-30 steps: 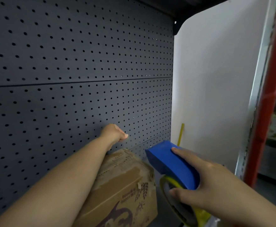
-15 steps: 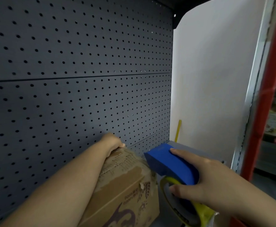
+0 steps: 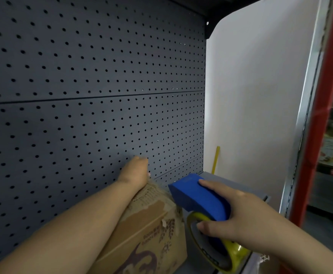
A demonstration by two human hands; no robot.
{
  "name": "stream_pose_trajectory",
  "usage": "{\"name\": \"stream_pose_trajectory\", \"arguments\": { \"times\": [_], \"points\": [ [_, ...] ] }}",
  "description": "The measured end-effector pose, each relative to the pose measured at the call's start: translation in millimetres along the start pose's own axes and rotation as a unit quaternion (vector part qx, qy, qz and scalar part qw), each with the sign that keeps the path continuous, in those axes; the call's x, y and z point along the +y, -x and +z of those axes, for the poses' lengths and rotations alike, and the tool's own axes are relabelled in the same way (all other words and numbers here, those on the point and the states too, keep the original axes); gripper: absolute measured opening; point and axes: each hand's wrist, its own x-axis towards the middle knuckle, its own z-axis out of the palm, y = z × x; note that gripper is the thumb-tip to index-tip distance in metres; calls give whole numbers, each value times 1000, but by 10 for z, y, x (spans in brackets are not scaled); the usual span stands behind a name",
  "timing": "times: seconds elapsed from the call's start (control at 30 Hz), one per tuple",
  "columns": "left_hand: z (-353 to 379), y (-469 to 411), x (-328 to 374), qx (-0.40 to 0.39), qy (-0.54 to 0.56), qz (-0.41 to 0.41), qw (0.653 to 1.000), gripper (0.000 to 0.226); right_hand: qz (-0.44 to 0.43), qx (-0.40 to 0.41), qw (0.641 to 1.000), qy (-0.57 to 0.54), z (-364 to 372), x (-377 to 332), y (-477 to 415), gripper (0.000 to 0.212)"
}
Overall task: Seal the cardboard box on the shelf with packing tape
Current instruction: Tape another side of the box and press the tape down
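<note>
A brown cardboard box (image 3: 148, 234) with purple print stands on the grey shelf (image 3: 238, 184), pushed against the back panel. Its top is worn and torn, with old tape on it. My left hand (image 3: 135, 173) lies on the box's far top edge, fingers curled down behind it, and my forearm rests across the top. My right hand (image 3: 235, 216) grips a blue tape dispenser (image 3: 197, 196) loaded with a yellow tape roll (image 3: 235, 252). The dispenser sits just right of the box, its blue nose close to the box's top right corner.
A dark perforated back panel (image 3: 94, 115) fills the left and centre. A white side panel (image 3: 256, 105) closes the shelf on the right, with a thin yellow strip (image 3: 215, 160) upright in the corner. A red upright (image 3: 327, 115) stands beyond it.
My left hand has dropped from the perforated panel onto the box's far top edge. The right hand and dispenser have stayed almost still beside the box.
</note>
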Motion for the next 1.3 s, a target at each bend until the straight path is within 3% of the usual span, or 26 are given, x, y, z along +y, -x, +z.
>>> {"name": "stream_pose_trajectory", "arguments": {
  "times": [0.13, 0.27, 0.57, 0.9, 1.07, 1.17, 1.23, 1.3],
  "points": [
    [-15, 133, 1, -72, 2, 98, 993, 37, -4, -10, 1000, -15, -7, 56, 0, 83],
    [6, 245, -63, -132, 11, 88, 987, 44, -10, -25, 1000, -8, 18, 95, 3, 84],
    [86, 233, -74, -119, -25, 58, 991, 41, -37, -47, 998, 38, 94, 181, 121, 91],
    [100, 274, -8, -116, -35, 22, 992, 43, -25, -66, 998, -5, 28, 459, 496, 87],
    [100, 286, 42, -118, -41, 1, 992, 27, -28, -87, 995, -36, -10, 584, 658, 88],
    [66, 331, 111, -118, -42, -22, 992, 42, -30, -96, 994, -38, 20, 601, 620, 90],
    [30, 384, 137, -71, -92, -18, 993, 49, -32, -101, 994, -34, 46, 628, 574, 88],
    [19, 434, 162, -10, -134, 58, 989, 43, -40, -104, 993, -39, 62, 674, 543, 86]
  ]
}}
